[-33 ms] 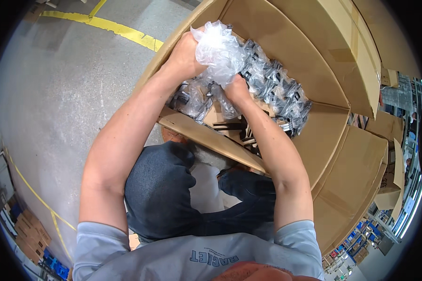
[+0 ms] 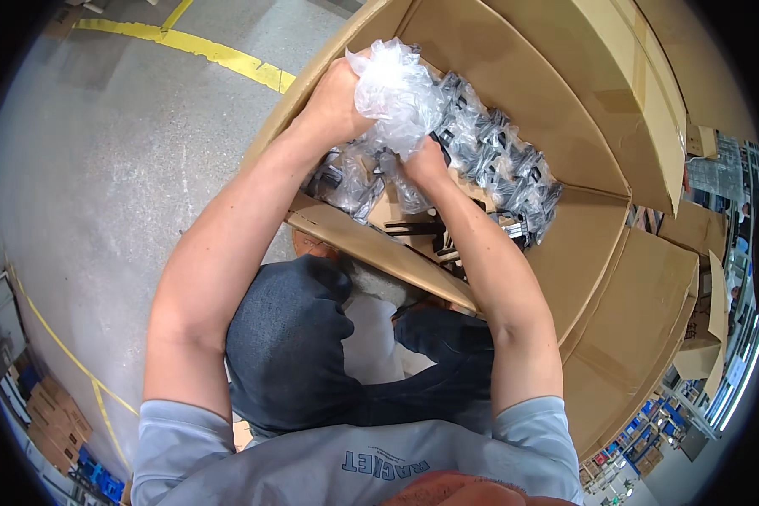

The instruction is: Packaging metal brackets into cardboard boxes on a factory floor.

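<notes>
A crumpled clear plastic bag is bunched up between my hands inside a large cardboard box. My left hand grips its left side by the box wall, the fingertips hidden by the plastic. On its lower right edge, my right hand is closed, with most of its fingers out of sight. Whatever the bag contains cannot be made out. Beside and beneath my hands lie several black parts wrapped in clear plastic. Bare black parts show on the cardboard near my right forearm.
The cardboard box has its near wall by my knees and a raised flap at the far right. Another cardboard box is to the right. Yellow tape lines mark the grey floor on the left.
My right hand has shifted very slightly left and down at the plastic bag. Otherwise the scene looks the same.
</notes>
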`<state>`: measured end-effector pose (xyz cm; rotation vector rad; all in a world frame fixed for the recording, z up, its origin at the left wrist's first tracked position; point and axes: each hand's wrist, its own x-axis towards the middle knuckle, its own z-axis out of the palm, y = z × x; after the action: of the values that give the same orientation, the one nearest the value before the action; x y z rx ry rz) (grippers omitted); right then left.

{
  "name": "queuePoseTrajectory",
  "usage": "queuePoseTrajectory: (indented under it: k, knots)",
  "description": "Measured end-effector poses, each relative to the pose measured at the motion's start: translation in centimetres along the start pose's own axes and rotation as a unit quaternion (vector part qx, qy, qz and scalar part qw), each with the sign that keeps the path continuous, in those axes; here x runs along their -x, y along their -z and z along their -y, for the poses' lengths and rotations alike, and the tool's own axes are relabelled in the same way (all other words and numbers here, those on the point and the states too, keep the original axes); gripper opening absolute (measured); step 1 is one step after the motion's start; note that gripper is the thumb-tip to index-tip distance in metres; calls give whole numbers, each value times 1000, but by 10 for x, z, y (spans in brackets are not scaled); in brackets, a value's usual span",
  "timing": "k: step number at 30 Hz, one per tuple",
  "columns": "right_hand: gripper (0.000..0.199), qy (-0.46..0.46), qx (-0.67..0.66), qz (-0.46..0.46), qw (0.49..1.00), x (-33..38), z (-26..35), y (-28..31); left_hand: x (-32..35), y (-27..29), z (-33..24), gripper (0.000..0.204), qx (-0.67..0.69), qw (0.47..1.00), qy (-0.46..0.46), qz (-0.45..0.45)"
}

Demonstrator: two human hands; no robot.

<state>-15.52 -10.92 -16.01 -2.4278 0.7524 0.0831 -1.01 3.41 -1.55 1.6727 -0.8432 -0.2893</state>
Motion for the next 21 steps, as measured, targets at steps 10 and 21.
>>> queuePoseTrajectory:
  k: [10,21]
  knots:
    - [19,2,-38,-18,999,19,41,40,4,7,5,26,-5,1000,1,4]
    - [16,14,-15,19,1000,38,45,124,3,6,6,24,4,1000,-3,3]
